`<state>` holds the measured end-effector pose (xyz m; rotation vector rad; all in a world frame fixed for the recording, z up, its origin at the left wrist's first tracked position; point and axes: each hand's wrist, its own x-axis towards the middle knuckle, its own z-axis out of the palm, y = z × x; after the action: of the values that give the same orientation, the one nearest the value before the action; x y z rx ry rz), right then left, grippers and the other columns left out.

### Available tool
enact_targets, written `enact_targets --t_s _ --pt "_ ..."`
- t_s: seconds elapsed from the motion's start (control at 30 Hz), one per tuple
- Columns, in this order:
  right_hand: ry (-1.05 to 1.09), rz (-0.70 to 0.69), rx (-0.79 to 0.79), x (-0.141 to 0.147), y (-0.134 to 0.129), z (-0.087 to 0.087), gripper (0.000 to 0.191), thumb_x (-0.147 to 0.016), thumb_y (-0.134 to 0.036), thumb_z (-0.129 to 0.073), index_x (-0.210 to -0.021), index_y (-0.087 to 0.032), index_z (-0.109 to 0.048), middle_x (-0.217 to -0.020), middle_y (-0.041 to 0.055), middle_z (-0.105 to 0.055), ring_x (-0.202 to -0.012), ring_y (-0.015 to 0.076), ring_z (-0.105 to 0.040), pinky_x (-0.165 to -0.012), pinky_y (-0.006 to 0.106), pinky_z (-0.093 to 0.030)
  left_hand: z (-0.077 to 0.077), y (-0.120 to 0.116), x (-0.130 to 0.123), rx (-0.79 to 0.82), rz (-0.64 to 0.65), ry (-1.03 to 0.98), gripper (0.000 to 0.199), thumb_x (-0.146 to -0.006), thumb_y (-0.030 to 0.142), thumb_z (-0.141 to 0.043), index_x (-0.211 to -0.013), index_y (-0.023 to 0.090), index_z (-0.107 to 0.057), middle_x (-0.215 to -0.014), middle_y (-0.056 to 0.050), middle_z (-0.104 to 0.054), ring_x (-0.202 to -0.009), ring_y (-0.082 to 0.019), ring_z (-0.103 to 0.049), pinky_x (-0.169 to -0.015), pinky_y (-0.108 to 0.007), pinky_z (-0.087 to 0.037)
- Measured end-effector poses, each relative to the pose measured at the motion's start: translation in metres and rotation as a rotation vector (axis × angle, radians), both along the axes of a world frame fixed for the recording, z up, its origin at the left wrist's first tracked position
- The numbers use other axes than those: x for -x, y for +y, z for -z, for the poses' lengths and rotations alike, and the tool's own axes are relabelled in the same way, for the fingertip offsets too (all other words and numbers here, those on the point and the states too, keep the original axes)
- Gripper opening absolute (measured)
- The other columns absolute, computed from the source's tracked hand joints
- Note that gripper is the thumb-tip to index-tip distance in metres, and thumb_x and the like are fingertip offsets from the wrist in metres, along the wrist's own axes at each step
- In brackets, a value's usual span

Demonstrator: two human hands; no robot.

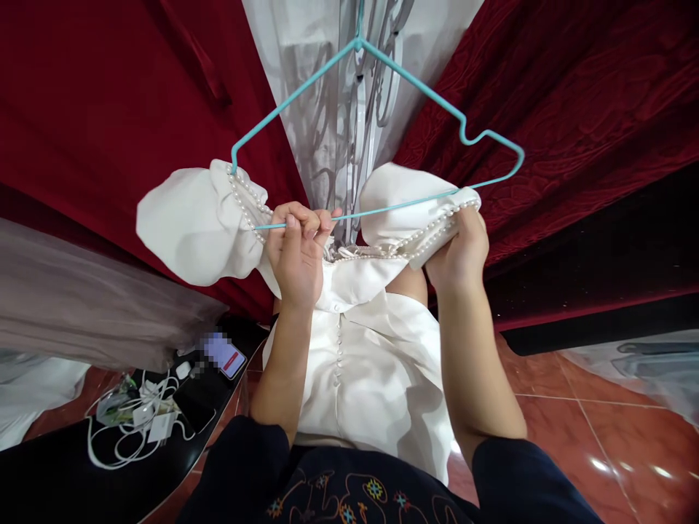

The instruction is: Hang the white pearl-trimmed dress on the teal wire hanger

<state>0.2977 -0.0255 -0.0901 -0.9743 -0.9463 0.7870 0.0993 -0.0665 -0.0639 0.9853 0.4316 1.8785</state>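
Observation:
A white dress point(382, 349) with puffed sleeves, pearl trim and a row of small buttons lies over my lap and rises toward a light-blue wire hanger point(295, 94). The hanger's left shoulder sits inside the dress's left sleeve point(191, 225). Its right end is outside, above the right sleeve point(401, 200). My left hand point(299, 251) is closed around the hanger's bottom bar. With my right hand point(461, 247) I grip the pearl-edged right sleeve close to the bar; some of its fingers are hidden behind the fabric.
Dark red curtains point(109, 87) hang on both sides, with sheer white fabric point(311, 94) between them. At lower left a black table point(49, 473) bears a phone point(225, 356), white cables point(117, 451) and chargers. Red tiles point(573, 437) cover the floor.

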Motion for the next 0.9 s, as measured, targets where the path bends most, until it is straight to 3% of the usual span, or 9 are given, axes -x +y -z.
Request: enact_targets --t_s 0.1,0.17,0.27,0.4,0.53,0.67,0.77,0.9 --pt "-0.157 0.168 0.042 -0.031 0.011 0.001 0.016 -0.080 -0.030 -0.067 -0.083 -0.018 -0.056 -0.080 0.0020 -0.058 -0.071 0.0112 -0.055 -0.072 0.027 -0.043 -0.003 0.000 0.004 -0.001 -0.021 0.001 0.026 -0.096 0.041 -0.071 -0.088 0.021 -0.056 -0.071 0.005 -0.039 -0.074 -0.011 -0.057 -0.107 -0.044 -0.057" --pt "-0.197 0.276 0.018 -0.053 0.018 -0.006 0.015 -0.077 -0.015 -0.069 -0.081 -0.018 -0.055 -0.078 -0.0006 -0.055 -0.069 0.0083 -0.050 -0.072 0.025 -0.038 -0.004 0.001 0.006 0.018 0.000 -0.011 0.024 -0.097 0.037 -0.070 -0.088 0.021 -0.055 -0.070 0.005 -0.038 -0.071 -0.011 -0.056 -0.102 -0.041 -0.059" --pt "-0.340 0.425 -0.026 -0.078 0.027 -0.027 0.030 -0.070 0.003 -0.067 -0.077 -0.020 -0.049 -0.074 -0.0047 -0.049 -0.064 0.0060 -0.045 -0.067 0.025 -0.033 -0.004 0.002 0.006 0.030 0.025 -0.035 0.021 -0.099 0.032 -0.066 -0.087 0.020 -0.054 -0.069 0.005 -0.037 -0.070 -0.010 -0.055 -0.098 -0.037 -0.060" --pt "-0.563 0.580 -0.101 -0.091 0.030 -0.060 0.052 -0.057 0.022 -0.050 -0.074 -0.025 -0.033 -0.069 -0.0106 -0.037 -0.056 0.0021 -0.037 -0.058 0.022 -0.025 -0.002 0.003 0.004 0.003 0.027 -0.041 0.020 -0.101 0.030 -0.063 -0.086 0.020 -0.054 -0.068 0.005 -0.037 -0.070 -0.010 -0.055 -0.094 -0.034 -0.060" --pt "-0.755 0.521 -0.168 -0.086 0.021 -0.090 0.053 -0.056 0.020 -0.049 -0.075 -0.024 -0.028 -0.073 -0.0100 -0.031 -0.055 -0.0021 -0.031 -0.056 0.021 -0.021 -0.001 0.003 0.005 0.003 -0.009 -0.011 0.024 -0.100 0.034 -0.064 -0.087 0.020 -0.051 -0.069 0.006 -0.036 -0.069 -0.010 -0.053 -0.095 -0.036 -0.061" --pt "-0.778 0.462 -0.259 -0.059 0.011 -0.108 0.049 -0.060 0.017 -0.050 -0.075 -0.023 -0.025 -0.077 -0.0084 -0.031 -0.056 -0.0038 -0.021 -0.056 0.020 -0.016 -0.002 0.004 0.005 0.032 -0.038 0.016 0.030 -0.099 0.041 -0.067 -0.087 0.021 -0.048 -0.068 0.007 -0.034 -0.068 -0.010 -0.052 -0.098 -0.039 -0.061" --pt "-0.722 0.304 -0.334 -0.026 0.001 -0.107 0.044 -0.059 0.014 -0.052 -0.076 -0.021 -0.031 -0.077 -0.0078 -0.035 -0.057 -0.0024 -0.028 -0.055 0.020 -0.020 -0.003 0.005 0.005 0.050 -0.057 0.010 0.031 -0.099 0.042 -0.066 -0.086 0.022 -0.046 -0.067 0.007 -0.034 -0.067 -0.010 -0.051 -0.098 -0.039 -0.061" --pt "-0.542 0.169 -0.407 0.000 -0.014 -0.091 0.023 -0.075 -0.002 -0.055 -0.079 -0.020 -0.041 -0.078 -0.0038 -0.040 -0.063 0.0033 -0.037 -0.063 0.024 -0.029 -0.002 0.007 0.008 0.066 -0.016 0.004 0.028 -0.098 0.039 -0.067 -0.086 0.022 -0.047 -0.068 0.006 -0.033 -0.067 -0.010 -0.050 -0.097 -0.036 -0.061"
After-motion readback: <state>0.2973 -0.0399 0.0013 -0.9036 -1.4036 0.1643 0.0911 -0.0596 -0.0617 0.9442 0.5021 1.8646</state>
